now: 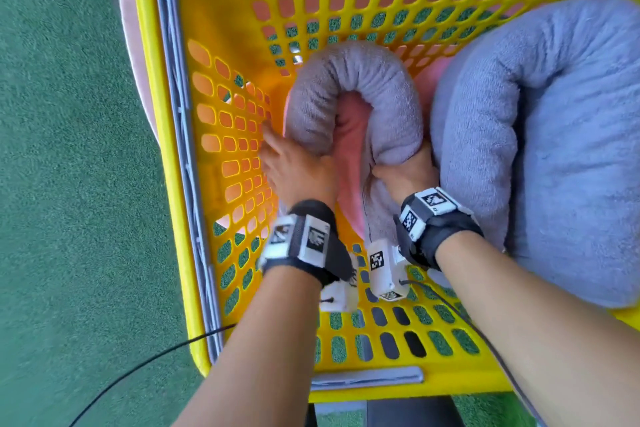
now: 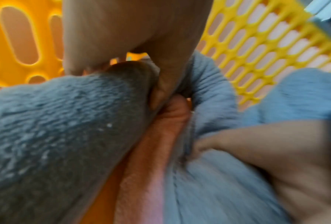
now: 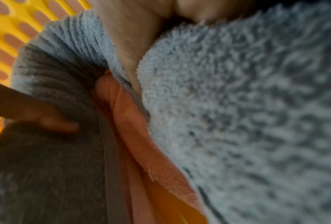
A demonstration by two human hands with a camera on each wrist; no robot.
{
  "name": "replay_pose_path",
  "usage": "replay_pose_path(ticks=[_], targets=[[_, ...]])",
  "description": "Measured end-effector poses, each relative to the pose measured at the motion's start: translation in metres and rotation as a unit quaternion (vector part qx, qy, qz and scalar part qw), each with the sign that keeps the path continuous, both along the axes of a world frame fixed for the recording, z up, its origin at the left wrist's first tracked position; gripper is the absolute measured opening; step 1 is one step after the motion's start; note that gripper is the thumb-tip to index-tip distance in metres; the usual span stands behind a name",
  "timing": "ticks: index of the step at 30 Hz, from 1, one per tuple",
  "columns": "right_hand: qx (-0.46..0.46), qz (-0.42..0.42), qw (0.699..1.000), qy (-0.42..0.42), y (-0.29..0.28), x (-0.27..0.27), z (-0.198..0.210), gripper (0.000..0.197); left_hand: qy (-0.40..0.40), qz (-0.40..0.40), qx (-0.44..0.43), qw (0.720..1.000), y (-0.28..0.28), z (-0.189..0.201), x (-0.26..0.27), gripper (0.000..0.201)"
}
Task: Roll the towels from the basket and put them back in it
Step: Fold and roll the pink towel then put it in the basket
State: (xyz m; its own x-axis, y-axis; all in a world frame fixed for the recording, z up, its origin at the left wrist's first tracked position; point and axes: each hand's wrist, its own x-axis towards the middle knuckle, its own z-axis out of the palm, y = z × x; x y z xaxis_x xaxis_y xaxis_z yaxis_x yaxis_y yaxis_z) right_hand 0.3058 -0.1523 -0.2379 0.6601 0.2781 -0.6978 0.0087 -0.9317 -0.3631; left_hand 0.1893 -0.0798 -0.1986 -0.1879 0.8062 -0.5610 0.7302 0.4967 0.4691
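A grey rolled towel [image 1: 363, 80] lies bent into a U inside the yellow basket [image 1: 162, 184]. My left hand [image 1: 294, 170] grips the roll's left limb [image 2: 55, 128] next to the basket's left wall, thumb on the inner side. My right hand [image 1: 405, 173] grips the right limb [image 3: 237, 106], thumb curled over its inner side. Under the roll and between its limbs a pink towel [image 1: 349, 156] shows. A bigger blue-grey rolled towel [image 1: 554, 149] fills the right side of the basket, touching the back of my right hand.
The basket stands on green carpet [image 1: 69, 184]. A grey handle [image 1: 367, 378] lies along its near rim. A black cable [image 1: 138, 367] trails from my left arm over the rim. Something pale pink [image 1: 128, 10] lies outside the far left corner.
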Motion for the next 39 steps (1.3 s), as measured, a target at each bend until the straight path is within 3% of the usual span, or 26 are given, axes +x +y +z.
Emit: replay_pose_path(ticks=[1, 3, 4, 5, 7, 8, 11, 13, 15, 18, 22, 24, 27, 29, 30, 32, 35, 37, 39], targets=[[0.013, 0.01, 1.0, 0.002, 0.001, 0.001, -0.001, 0.083, 0.037, -0.025, 0.075, 0.996, -0.006, 0.01, 0.01, 0.079], [0.043, 0.013, 0.999, -0.003, 0.001, 0.004, 0.002, 0.067, 0.021, -0.102, 0.171, 0.98, -0.011, 0.023, 0.027, 0.056], [0.056, 0.003, 0.998, -0.005, 0.0, 0.006, 0.004, 0.059, -0.016, -0.126, 0.142, 0.982, -0.009, 0.025, 0.034, 0.047], [0.073, -0.009, 0.997, -0.006, -0.001, 0.007, 0.006, 0.048, -0.045, -0.133, 0.051, 0.989, -0.006, 0.019, 0.04, 0.048], [0.114, -0.032, 0.993, 0.023, -0.005, 0.007, 0.011, 0.033, -0.099, -0.101, -0.199, 0.97, 0.001, 0.001, 0.046, 0.073], [0.128, -0.032, 0.99, 0.048, -0.007, 0.007, 0.014, 0.035, -0.151, -0.059, -0.271, 0.949, 0.002, -0.003, 0.048, 0.082], [0.14, 0.023, 0.985, 0.096, -0.013, 0.014, 0.021, 0.041, -0.283, 0.068, -0.3, 0.908, 0.003, -0.012, 0.051, 0.087], [0.127, 0.06, 0.984, 0.11, -0.011, 0.014, 0.026, 0.042, -0.321, 0.135, -0.291, 0.891, 0.003, -0.018, 0.05, 0.081], [0.101, 0.092, 0.986, 0.091, -0.007, 0.012, 0.025, 0.058, -0.301, 0.141, -0.298, 0.895, 0.0, -0.028, 0.05, 0.079], [0.04, 0.116, 0.991, 0.054, 0.0, 0.011, 0.032, 0.072, -0.246, 0.091, -0.289, 0.92, -0.009, -0.041, 0.052, 0.098], [0.089, 0.107, 0.99, 0.036, 0.002, 0.016, 0.044, 0.071, -0.239, 0.074, -0.271, 0.929, -0.008, -0.029, 0.044, 0.066], [0.113, 0.114, 0.986, 0.032, 0.001, 0.019, 0.047, 0.068, -0.212, 0.046, -0.238, 0.947, -0.014, -0.041, 0.038, 0.063], [0.116, 0.134, 0.983, 0.054, -0.001, 0.022, 0.044, 0.068, -0.129, 0.01, -0.127, 0.983, -0.017, -0.034, 0.024, 0.056], [0.096, 0.135, 0.985, 0.053, 0.002, 0.022, 0.043, 0.068, -0.073, -0.014, 0.006, 0.997, -0.012, -0.007, 0.02, 0.031], [0.076, 0.141, 0.986, 0.04, 0.003, 0.021, 0.042, 0.066, -0.034, -0.024, 0.082, 0.996, -0.009, 0.002, 0.016, 0.029], [0.027, 0.162, 0.986, 0.012, 0.004, 0.019, 0.042, 0.07, 0.048, -0.007, 0.143, 0.989, 0.0, 0.017, 0.012, 0.05], [-0.05, 0.186, 0.981, 0.012, 0.008, 0.019, 0.044, 0.084, 0.069, -0.054, -0.015, 0.996, 0.011, 0.017, 0.003, 0.072], [-0.068, 0.202, 0.977, 0.012, 0.011, 0.021, 0.046, 0.077, 0.054, -0.093, -0.088, 0.99, 0.014, 0.017, -0.004, 0.06], [-0.051, 0.209, 0.977, 0.001, 0.014, 0.023, 0.047, 0.065, 0.064, -0.106, -0.096, 0.988, 0.015, 0.02, -0.012, 0.052]])
